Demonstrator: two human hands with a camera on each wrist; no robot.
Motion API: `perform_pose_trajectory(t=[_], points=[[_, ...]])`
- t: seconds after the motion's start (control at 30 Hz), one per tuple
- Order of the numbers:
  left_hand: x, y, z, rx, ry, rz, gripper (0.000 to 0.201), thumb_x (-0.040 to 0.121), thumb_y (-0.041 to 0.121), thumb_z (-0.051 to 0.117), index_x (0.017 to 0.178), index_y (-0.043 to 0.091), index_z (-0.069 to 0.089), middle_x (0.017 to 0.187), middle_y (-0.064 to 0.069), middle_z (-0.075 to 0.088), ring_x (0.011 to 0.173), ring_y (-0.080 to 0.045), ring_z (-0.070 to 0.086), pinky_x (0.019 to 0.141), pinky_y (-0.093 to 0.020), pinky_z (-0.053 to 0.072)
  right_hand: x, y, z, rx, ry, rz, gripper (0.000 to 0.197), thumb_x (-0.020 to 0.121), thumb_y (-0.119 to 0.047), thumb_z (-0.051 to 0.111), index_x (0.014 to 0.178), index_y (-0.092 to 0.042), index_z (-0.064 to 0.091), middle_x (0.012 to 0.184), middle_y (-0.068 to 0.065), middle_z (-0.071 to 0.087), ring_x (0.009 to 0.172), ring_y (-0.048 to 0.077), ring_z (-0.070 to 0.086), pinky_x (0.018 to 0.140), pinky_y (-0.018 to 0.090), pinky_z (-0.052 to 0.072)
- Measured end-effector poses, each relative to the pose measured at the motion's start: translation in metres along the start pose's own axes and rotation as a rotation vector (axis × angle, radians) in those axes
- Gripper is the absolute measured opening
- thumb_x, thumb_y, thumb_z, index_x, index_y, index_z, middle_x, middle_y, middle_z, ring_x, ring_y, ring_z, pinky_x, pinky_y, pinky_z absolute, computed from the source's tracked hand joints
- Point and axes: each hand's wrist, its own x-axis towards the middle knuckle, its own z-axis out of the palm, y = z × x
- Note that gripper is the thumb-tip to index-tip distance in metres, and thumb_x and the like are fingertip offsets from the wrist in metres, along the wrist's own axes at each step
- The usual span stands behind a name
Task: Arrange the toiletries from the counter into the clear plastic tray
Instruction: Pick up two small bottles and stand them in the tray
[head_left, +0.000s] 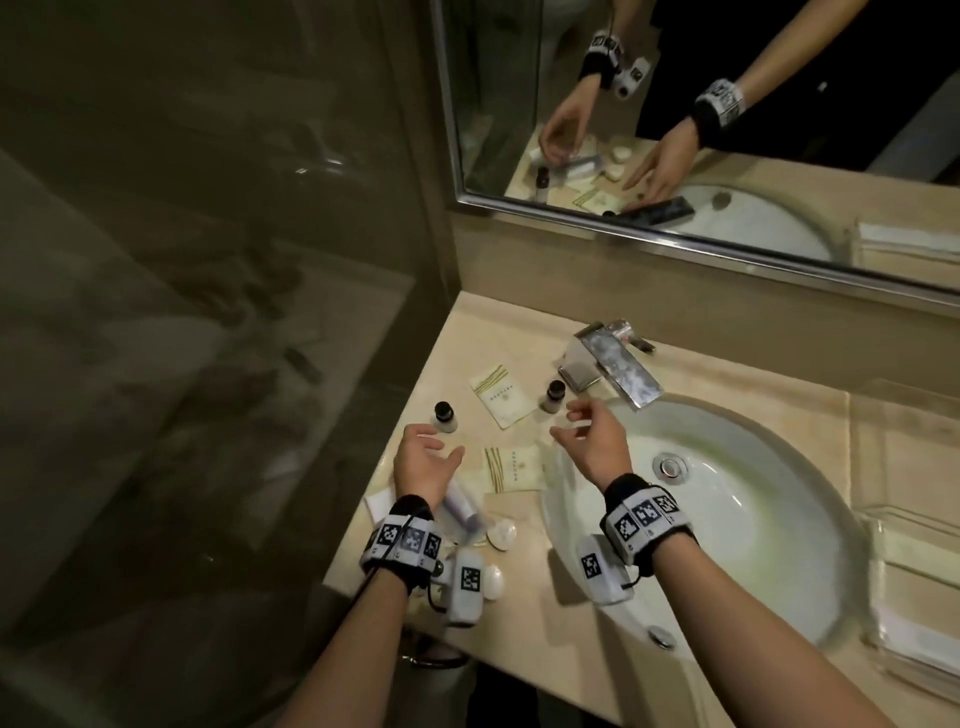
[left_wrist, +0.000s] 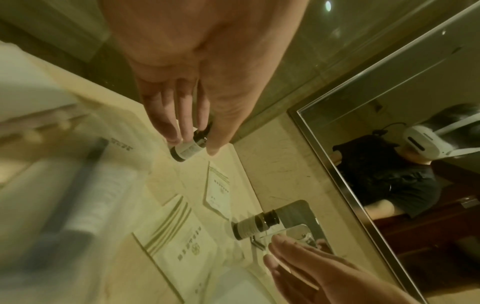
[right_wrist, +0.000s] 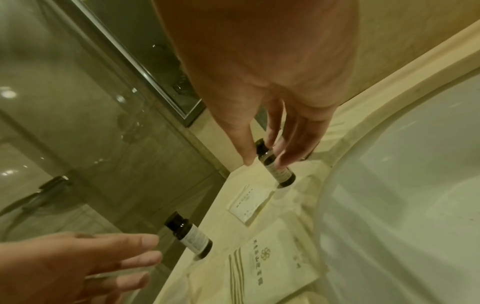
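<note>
Two small dark-capped bottles stand on the beige counter: the left bottle and the right bottle. My left hand hovers just short of the left bottle, fingers spread, holding nothing. My right hand hovers by the right bottle, thumb and fingers apart on either side of its cap without touching it. Two cream packets lie between the bottles. A white tube lies under my left wrist. The clear plastic tray sits right of the sink.
The white sink basin fills the counter's middle, with the chrome faucet behind it. Round white soaps lie near the front edge. A glass shower wall stands left; a mirror hangs behind. Folded white cloth lies at the right.
</note>
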Motion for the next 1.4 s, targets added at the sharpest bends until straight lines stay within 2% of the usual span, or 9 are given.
perform_pose_trajectory(t=[0.17, 0.37, 0.6, 0.73, 0.87, 0.93, 1.07, 1.23, 1.4], points=[[0.040, 0.000, 0.004, 0.051, 0.010, 0.061, 0.055, 0.074, 0.012, 0.079, 0.122, 0.013, 0.052, 0.107, 0.002, 0.052, 0.086, -0.021, 0.060, 0.076, -0.025, 0.045, 0.035, -0.003, 0.024, -0.131, 0.098, 0.032, 0.052, 0.079, -0.013, 0.078, 0.123, -0.015, 0.051, 0.118, 0.008, 0.060, 0.099, 0.023, 0.062, 0.090, 0.038, 0.054], [0.061, -0.010, 0.011, 0.011, -0.002, 0.100, 0.037, 0.074, 0.010, 0.077, 0.108, 0.017, 0.065, 0.105, -0.007, 0.068, 0.078, -0.020, 0.067, 0.076, -0.026, 0.052, 0.048, -0.002, 0.037, -0.156, 0.123, 0.014, 0.042, 0.081, -0.014, 0.075, 0.121, -0.016, 0.061, 0.122, 0.008, 0.063, 0.110, 0.025, 0.062, 0.103, 0.040, 0.049], [0.057, 0.008, 0.010, -0.001, -0.055, 0.119, 0.032, 0.076, 0.021, 0.077, 0.104, 0.009, 0.067, 0.092, -0.011, 0.071, 0.085, -0.022, 0.066, 0.076, -0.027, 0.050, 0.027, -0.015, 0.022, -0.064, 0.108, -0.109, 0.038, 0.086, -0.015, 0.071, 0.123, -0.012, 0.063, 0.117, 0.008, 0.068, 0.099, 0.018, 0.063, 0.086, 0.022, 0.049], [0.040, 0.043, 0.016, -0.104, -0.164, 0.222, 0.030, 0.082, 0.029, 0.072, 0.106, 0.013, 0.068, 0.097, -0.003, 0.071, 0.087, -0.017, 0.066, 0.080, -0.036, 0.056, 0.004, -0.039, -0.006, 0.060, 0.085, -0.178, 0.037, 0.086, -0.019, 0.073, 0.120, -0.016, 0.059, 0.103, -0.007, 0.068, 0.086, 0.004, 0.065, 0.073, 0.009, 0.046], [0.013, 0.085, 0.023, -0.245, -0.299, 0.294, 0.030, 0.087, 0.025, 0.067, 0.112, 0.009, 0.065, 0.098, -0.001, 0.069, 0.089, -0.027, 0.070, 0.077, -0.034, 0.059, -0.015, -0.059, -0.044, 0.230, 0.055, -0.214, 0.031, 0.086, -0.019, 0.073, 0.112, -0.020, 0.057, 0.101, 0.004, 0.072, 0.089, 0.013, 0.068, 0.081, 0.025, 0.053], [-0.004, 0.104, 0.032, -0.299, -0.368, 0.308, 0.030, 0.088, 0.023, 0.065, 0.114, 0.008, 0.064, 0.097, 0.002, 0.066, 0.085, -0.024, 0.072, 0.076, -0.031, 0.060, -0.023, -0.062, -0.067, 0.318, 0.041, -0.218, 0.032, 0.087, -0.013, 0.071, 0.115, -0.017, 0.056, 0.107, 0.009, 0.070, 0.094, 0.012, 0.068, 0.088, 0.024, 0.053], [-0.040, 0.132, 0.064, -0.349, -0.472, 0.342, 0.030, 0.088, 0.024, 0.065, 0.114, 0.009, 0.064, 0.103, -0.005, 0.070, 0.085, -0.023, 0.072, 0.080, -0.039, 0.059, -0.041, -0.052, -0.117, 0.459, 0.033, -0.189, 0.036, 0.093, -0.008, 0.063, 0.128, -0.009, 0.056, 0.116, 0.008, 0.066, 0.106, 0.027, 0.068, 0.095, 0.043, 0.055], [-0.081, 0.146, 0.112, -0.315, -0.600, 0.329, 0.038, 0.088, 0.025, 0.067, 0.121, 0.007, 0.059, 0.112, -0.012, 0.069, 0.086, -0.027, 0.072, 0.078, -0.035, 0.060, -0.062, -0.021, -0.172, 0.585, 0.044, -0.152, 0.035, 0.095, -0.012, 0.060, 0.130, -0.009, 0.057, 0.123, 0.013, 0.061, 0.104, 0.027, 0.069, 0.088, 0.044, 0.058], [-0.150, 0.158, 0.182, -0.252, -0.745, 0.379, 0.042, 0.083, 0.010, 0.071, 0.123, 0.006, 0.056, 0.116, -0.016, 0.066, 0.102, -0.029, 0.067, 0.083, -0.039, 0.059, -0.088, 0.034, -0.254, 0.596, 0.142, -0.121, 0.039, 0.089, -0.010, 0.068, 0.126, -0.004, 0.058, 0.122, 0.017, 0.061, 0.092, 0.027, 0.072, 0.074, 0.033, 0.061]])
